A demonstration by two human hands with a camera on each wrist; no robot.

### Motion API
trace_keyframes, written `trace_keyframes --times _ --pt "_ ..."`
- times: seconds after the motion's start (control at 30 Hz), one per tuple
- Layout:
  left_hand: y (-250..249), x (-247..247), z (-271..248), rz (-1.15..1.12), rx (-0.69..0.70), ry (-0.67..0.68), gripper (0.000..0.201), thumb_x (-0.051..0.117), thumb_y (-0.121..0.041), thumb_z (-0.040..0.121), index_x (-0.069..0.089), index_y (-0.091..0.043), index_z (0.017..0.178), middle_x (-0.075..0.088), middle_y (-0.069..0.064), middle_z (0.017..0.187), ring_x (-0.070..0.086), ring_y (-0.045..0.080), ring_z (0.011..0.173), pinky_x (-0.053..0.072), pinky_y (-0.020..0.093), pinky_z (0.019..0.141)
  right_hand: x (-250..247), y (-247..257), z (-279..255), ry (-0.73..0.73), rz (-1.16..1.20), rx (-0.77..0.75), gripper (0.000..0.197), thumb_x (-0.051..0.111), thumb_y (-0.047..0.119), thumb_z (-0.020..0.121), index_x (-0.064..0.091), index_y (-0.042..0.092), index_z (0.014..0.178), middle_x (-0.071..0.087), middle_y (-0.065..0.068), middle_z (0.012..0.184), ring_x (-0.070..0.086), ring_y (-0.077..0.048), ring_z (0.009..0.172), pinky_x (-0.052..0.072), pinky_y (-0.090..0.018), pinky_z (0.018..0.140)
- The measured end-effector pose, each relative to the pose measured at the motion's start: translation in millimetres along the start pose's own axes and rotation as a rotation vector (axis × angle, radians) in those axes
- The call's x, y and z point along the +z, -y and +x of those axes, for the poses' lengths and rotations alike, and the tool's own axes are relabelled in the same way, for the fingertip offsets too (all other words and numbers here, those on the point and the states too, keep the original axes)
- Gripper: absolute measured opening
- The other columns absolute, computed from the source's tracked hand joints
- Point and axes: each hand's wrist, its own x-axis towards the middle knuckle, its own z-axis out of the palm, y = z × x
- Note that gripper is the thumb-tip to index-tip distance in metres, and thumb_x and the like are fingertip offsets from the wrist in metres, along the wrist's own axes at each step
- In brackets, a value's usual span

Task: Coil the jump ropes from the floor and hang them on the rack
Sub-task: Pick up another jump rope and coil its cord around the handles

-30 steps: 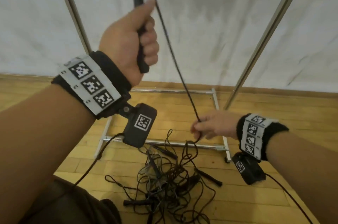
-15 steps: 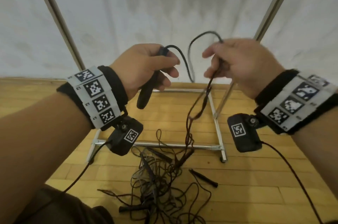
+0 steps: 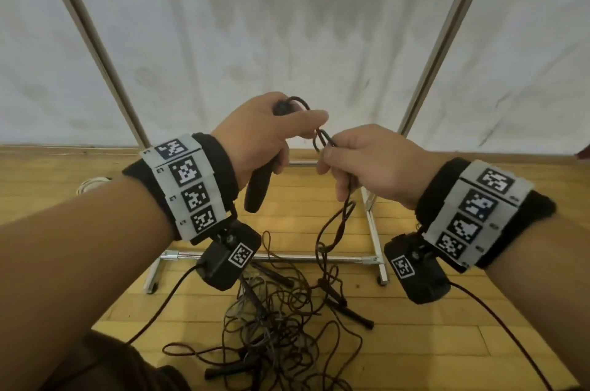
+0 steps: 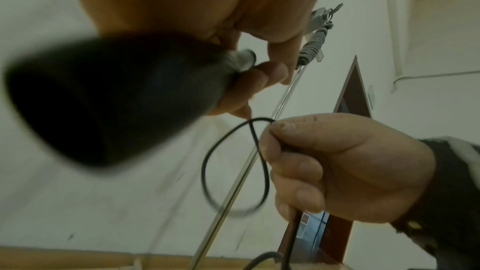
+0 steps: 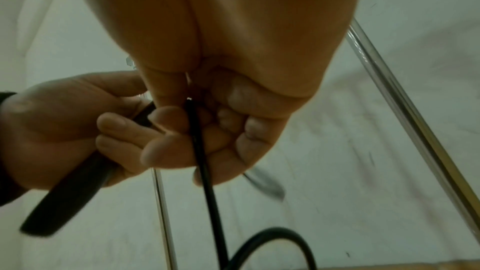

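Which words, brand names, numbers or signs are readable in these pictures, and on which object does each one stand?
There are none that can be read.
Left wristband: black-and-white square code markers only, no letters or digits.
Right wristband: the same kind of markers, no text.
Left wrist camera and right wrist camera: one square marker each, no text.
Jump rope handle in the left hand: plain black, no visible label.

white sheet [image 3: 287, 23] hung behind | wood floor [image 3: 447, 310] underfoot | white cable [image 3: 91, 183] coiled by the wall, far left
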Motion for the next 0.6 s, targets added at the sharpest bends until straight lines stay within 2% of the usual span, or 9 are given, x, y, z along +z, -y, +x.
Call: trace_keyframes --times 0.07,0.13,0.2,0.27,0.33,0.4,0.47,0.53,0.6 --pt "0.0 2.4 -1.7 0.044 0.003 -0.016 0.06 0.087 -0.058 0.064 0.066 -0.027 0.111 0.077 0.001 0.085 0.05 0.018 0.047 0.044 0.033 0.049 -1.3 4.0 -2.7 -0.006 0.03 -0.012 0.029 0.051 0.022 0.104 0.073 0.008 0.091 0.067 -0.007 0.063 0.069 -0.015 0.06 0.051 -0.016 0.057" --pt "0.7 2.9 -3.9 0.086 0.032 0.045 0.053 0.085 -0.059 0.068 0.071 -0.034 0.112 0.077 -0.005 0.084 0.048 0.016 0.045 0.043 0.03 0.047 -3.6 7.7 -4.4 0.003 0.049 -0.034 0.027 0.052 0.018 0.102 0.072 0.007 0.089 0.064 -0.006 0.059 0.067 -0.016 0.058 0.052 -0.023 0.061" --pt "-1.4 1.7 -7.1 0.146 0.048 0.091 0.032 0.081 -0.062 0.075 0.075 -0.035 0.092 0.067 -0.006 0.062 0.046 0.016 0.042 0.04 0.028 0.045 -6.2 9.4 -5.8 -0.005 0.074 -0.051 0.026 0.053 0.017 0.1 0.072 0.006 0.087 0.062 -0.006 0.057 0.064 -0.016 0.057 0.051 -0.027 0.065" --pt "-3.6 -1.2 -8.1 0.161 0.036 0.094 0.026 0.081 -0.058 0.083 0.074 -0.033 0.078 0.055 -0.006 0.051 0.043 0.016 0.041 0.038 0.027 0.043 -8.5 8.5 -6.7 -0.032 0.115 -0.055 0.027 0.054 0.017 0.1 0.072 0.004 0.085 0.058 -0.006 0.056 0.062 -0.016 0.056 0.051 -0.03 0.066" --pt "-6.8 -4.9 -7.7 0.134 0.037 0.105 0.022 0.08 -0.047 0.089 0.073 -0.03 0.078 0.058 -0.004 0.054 0.042 0.014 0.039 0.037 0.025 0.04 -9.1 6.8 -6.6 -0.047 0.146 -0.061 0.028 0.053 0.019 0.101 0.071 0.002 0.086 0.054 -0.005 0.056 0.06 -0.018 0.055 0.053 -0.035 0.071" --pt "-11.1 -8.7 -7.7 0.123 0.036 0.141 0.019 0.074 -0.036 0.091 0.07 -0.018 0.087 0.071 0.002 0.067 0.042 0.013 0.038 0.036 0.023 0.038 -7.6 5.1 -6.2 -0.039 0.153 -0.074 0.029 0.053 0.02 0.102 0.071 0.002 0.087 0.051 -0.004 0.057 0.06 -0.018 0.055 0.054 -0.04 0.075" --pt "-14.6 -11.3 -8.5 0.126 0.024 0.153 0.015 0.07 -0.027 0.092 0.066 -0.013 0.089 0.071 0.004 0.07 0.043 0.012 0.038 0.036 0.023 0.037 -6.9 1.5 -6.1 -0.031 0.143 -0.089 0.028 0.055 0.023 0.102 0.071 0.004 0.089 0.051 -0.005 0.059 0.059 -0.018 0.055 0.056 -0.044 0.08" --pt "-16.8 -13.7 -8.5 0.087 0.033 0.077 0.013 0.068 -0.027 0.09 0.064 -0.015 0.087 0.063 0.001 0.065 0.041 0.011 0.039 0.035 0.023 0.037 -8.2 -6.8 -5.7 -0.017 0.114 -0.089 0.027 0.056 0.026 0.102 0.071 0.007 0.09 0.054 -0.004 0.06 0.059 -0.019 0.059 0.056 -0.048 0.084" --pt "-19.5 -19.6 -7.0 -0.065 0.063 -0.054 0.011 0.066 -0.025 0.09 0.061 -0.017 0.086 0.058 -0.003 0.062 0.037 0.01 0.041 0.034 0.022 0.037 -9.0 -20.7 -5.2 0.021 0.056 -0.052 0.026 0.055 0.028 0.102 0.07 0.009 0.092 0.059 -0.003 0.062 0.059 -0.017 0.062 0.055 -0.048 0.085"
